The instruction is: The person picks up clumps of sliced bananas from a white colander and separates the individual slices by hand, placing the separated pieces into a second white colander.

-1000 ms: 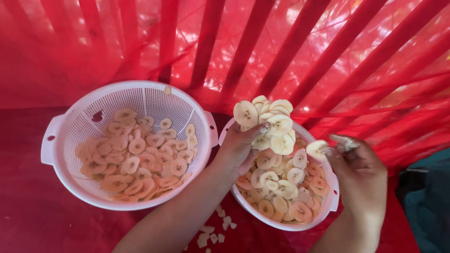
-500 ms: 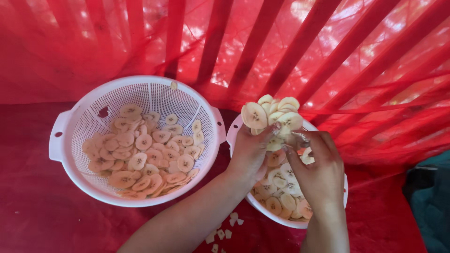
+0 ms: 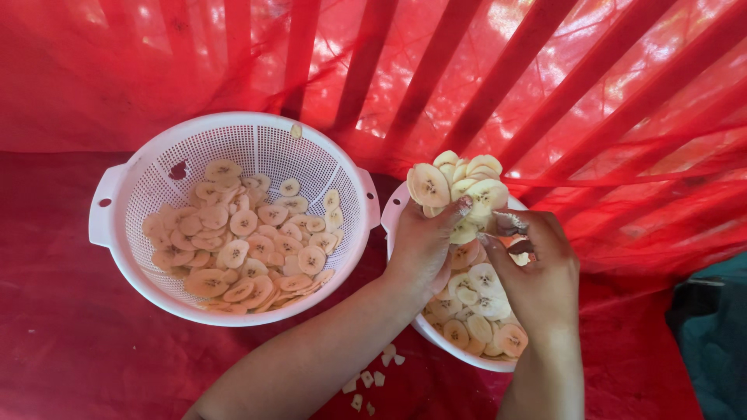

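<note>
The left hand clutches a fanned stack of banana slices above the right basket; the right hand pinches at the stack's edge. A loose squeeze could spill slices onto the red cloth, beside the left basket.

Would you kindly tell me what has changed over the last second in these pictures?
The right hand, out at the right colander's edge holding one slice a second ago, has moved left to meet the fanned stack of banana slices. The left hand still grips that stack. The left colander and its slices look unchanged.
</note>
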